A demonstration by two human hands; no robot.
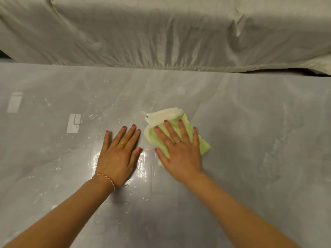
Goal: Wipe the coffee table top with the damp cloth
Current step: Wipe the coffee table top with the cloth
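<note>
On wet coffee table [250, 122], right hand [180, 151] fingers spread flat on cloth [204, 145] (green); left hand [118, 154] flat

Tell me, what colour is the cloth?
Light green cloth with a cream edge, seen in the head view.

Cloth [180, 129] on table [250, 122], right of centre

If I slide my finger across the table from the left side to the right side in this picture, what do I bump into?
White rectangle reflection → water droplets → left hand, flat on the bare table → right hand, pressing flat on the green cloth → dull wiped smears.
</note>
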